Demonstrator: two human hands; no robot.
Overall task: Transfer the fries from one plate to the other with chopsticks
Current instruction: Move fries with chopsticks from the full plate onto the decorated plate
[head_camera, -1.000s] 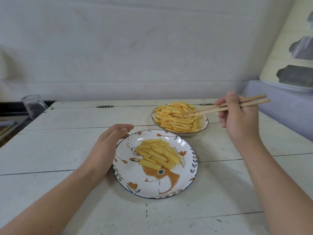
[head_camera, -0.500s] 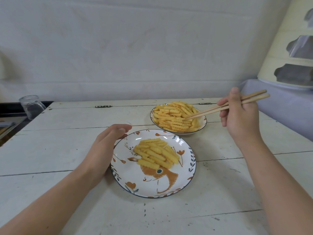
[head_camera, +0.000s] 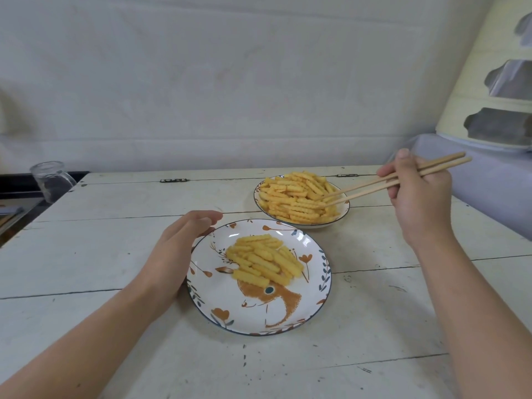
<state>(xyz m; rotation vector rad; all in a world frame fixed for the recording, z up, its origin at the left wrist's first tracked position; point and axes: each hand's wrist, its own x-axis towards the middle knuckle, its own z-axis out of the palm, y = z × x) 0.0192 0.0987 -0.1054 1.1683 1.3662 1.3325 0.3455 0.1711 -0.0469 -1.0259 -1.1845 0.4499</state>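
Note:
A near plate (head_camera: 253, 318) with a painted orange animal carries a small heap of crinkle fries (head_camera: 263, 259). Behind it to the right, a far plate (head_camera: 344, 214) is piled with many more fries (head_camera: 296, 197). My right hand (head_camera: 417, 197) grips a pair of wooden chopsticks (head_camera: 385, 181), whose tips rest among the fries at the far plate's right side. My left hand (head_camera: 178, 249) lies flat on the table, fingers curved against the near plate's left rim, holding nothing.
The plates stand on a white plank table (head_camera: 100, 249) with dark seams. A clear glass jar (head_camera: 51, 180) sits off the table's far left corner. A grey-blue cushion (head_camera: 489, 185) and a pale patterned object (head_camera: 495, 90) lie to the right.
The chopstick tips have drawn back from the middle of the far plate's pile to its right side. My left hand has stayed against the near plate.

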